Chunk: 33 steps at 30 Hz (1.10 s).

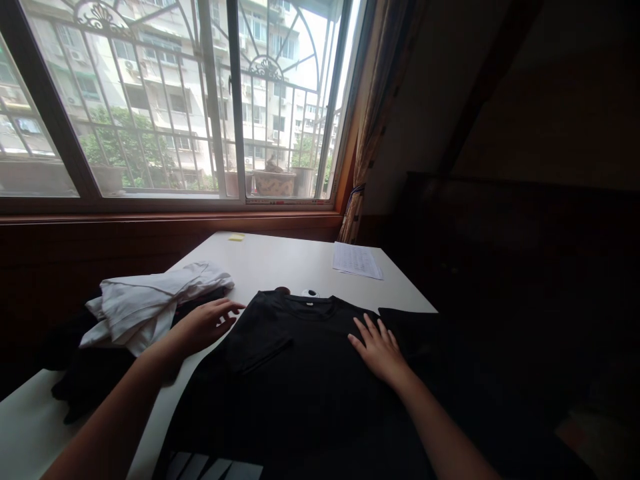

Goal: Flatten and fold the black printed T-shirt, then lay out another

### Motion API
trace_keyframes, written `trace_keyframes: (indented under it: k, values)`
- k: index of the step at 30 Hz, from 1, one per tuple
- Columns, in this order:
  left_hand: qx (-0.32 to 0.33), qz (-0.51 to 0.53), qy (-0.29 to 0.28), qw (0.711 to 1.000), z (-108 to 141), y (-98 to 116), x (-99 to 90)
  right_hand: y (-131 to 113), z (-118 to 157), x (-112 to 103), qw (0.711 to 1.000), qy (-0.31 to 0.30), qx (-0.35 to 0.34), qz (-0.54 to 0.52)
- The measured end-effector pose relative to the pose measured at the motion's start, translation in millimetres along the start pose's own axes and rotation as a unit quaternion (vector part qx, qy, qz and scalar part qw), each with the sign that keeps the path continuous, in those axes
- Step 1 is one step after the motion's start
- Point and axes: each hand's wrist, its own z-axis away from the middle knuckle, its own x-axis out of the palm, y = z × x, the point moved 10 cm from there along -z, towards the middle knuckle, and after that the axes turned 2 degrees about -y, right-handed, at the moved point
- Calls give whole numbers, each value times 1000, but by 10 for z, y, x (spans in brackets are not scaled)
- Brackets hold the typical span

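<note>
A black T-shirt (310, 380) lies spread on the white table (280, 257), its collar toward the window and a pale print near the bottom of the view. Its left sleeve is folded inward over the body. My right hand (377, 347) rests flat on the shirt's right shoulder, fingers spread. Beside the left shoulder, my left hand (213, 323) hovers with its fingers apart, holding nothing, between the shirt and a heap of clothes. A white garment (145, 303) tops that heap, with dark garments (95, 380) beneath it.
Papers (357, 260) lie at the table's back right, and a yellow note (237, 237) at the back edge. A small round white object (311, 293) and a dark one sit just behind the collar. A barred window stands beyond the table, with a tied curtain (367, 127) beside it.
</note>
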Motion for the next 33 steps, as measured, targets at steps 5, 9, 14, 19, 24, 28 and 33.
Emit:
trace_keyframes:
  k: [5,9,14,19,24,28,33]
  values:
    - [-141,40,-134,980,246,-517,173,19,-14,13,1000,-10,10,-6]
    - [-172,70,-168,968,333,-547,368,31,-26,53,999,-29,14,-12]
    - [-128,63,-151,978,436,-515,469,39,-45,45,999,-22,22,-14]
    - [-68,56,-67,994,616,-506,427,-3,-90,-46,997,-60,40,-19]
    - [-24,8,21,999,655,-451,379,-538,-134,-380,995,-50,-58,-71]
    - [-2,-38,36,999,613,-355,340,-1292,-170,-587,975,-13,-180,-131]
    - [8,-40,21,999,621,-360,315,-2105,-385,-555,946,-1,-238,-222]
